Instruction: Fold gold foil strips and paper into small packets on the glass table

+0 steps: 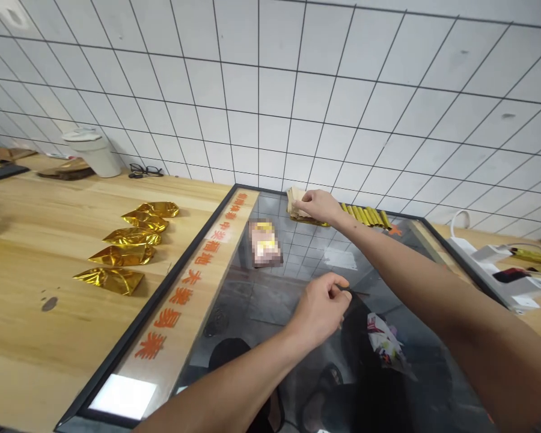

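Observation:
My right hand [319, 205] reaches to the far edge of the glass panel. Its fingertips are closed on a small stack of cream-coloured slips [294, 198], whose exact kind I cannot make out. Gold foil shows beneath the slips and the hand. A row of slim gold-green foil tubes [365, 215] lies just right of that wrist. Over the middle of the panel, my left hand [322, 305] is curled, thumb and forefinger close together; anything between them is hidden. Beyond it on the glass lies a small pixelated pink-and-yellow pack [265, 243].
The black-framed glass panel [220, 300] carries orange lettering on its left strip. Several folded gold foil pieces [124, 255] lie on the wooden table [36, 355]. A white bin [94, 153] and glasses [145, 171] stand near the tiled wall. White power strips [491, 264] are at right.

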Demonstrator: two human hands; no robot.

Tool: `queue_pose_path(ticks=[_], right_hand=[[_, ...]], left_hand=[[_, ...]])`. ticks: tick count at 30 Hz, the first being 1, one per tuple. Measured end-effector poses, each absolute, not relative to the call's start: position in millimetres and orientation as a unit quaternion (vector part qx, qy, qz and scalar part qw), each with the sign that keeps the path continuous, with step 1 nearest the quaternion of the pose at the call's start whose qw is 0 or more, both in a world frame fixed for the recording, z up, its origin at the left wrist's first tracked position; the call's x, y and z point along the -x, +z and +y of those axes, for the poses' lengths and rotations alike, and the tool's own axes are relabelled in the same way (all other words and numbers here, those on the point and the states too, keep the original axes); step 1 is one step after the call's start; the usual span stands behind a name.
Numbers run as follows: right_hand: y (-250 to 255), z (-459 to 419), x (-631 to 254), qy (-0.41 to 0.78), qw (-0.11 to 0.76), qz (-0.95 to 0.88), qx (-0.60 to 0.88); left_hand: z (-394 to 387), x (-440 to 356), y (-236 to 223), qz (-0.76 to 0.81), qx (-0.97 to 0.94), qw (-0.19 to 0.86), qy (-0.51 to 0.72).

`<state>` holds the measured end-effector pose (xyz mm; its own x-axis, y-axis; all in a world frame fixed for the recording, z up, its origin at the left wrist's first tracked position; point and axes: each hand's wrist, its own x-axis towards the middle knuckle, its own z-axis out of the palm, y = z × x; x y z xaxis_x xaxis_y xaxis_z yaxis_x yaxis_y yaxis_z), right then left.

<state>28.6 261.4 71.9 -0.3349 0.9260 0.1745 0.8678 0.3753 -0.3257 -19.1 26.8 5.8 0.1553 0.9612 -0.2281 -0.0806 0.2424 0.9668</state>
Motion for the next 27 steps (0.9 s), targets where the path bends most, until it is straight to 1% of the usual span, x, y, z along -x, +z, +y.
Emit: queue_pose_path(ticks=[7, 13, 16, 21, 24, 27], right_hand=[[67, 267, -15, 0.098, 0.133, -0.784, 0.598], [66, 270, -19, 0.08, 0.125, -0.769, 0.621], [79, 269, -32, 0.064, 0.141, -0.761, 0.63], [113, 250, -76, 0.025, 0.19, -0.762, 0.619], [126, 221, -108, 0.01, 0.22, -0.778, 0.589], [131, 178, -138, 0.012, 0.243, -0.795, 0.555]], left_hand=[[28, 17, 5, 0.494, -0.447, 0.615, 0.422], [29, 15, 0, 0.492, -0.469, 0.597, 0.425], [30, 15, -2, 0.488, -0.469, 0.598, 0.429], [29, 16, 0, 0.482, -0.484, 0.582, 0.441], [32, 20, 3, 0.482, -0.509, 0.542, 0.463], [40, 33, 8, 0.495, -0.523, 0.472, 0.509]])
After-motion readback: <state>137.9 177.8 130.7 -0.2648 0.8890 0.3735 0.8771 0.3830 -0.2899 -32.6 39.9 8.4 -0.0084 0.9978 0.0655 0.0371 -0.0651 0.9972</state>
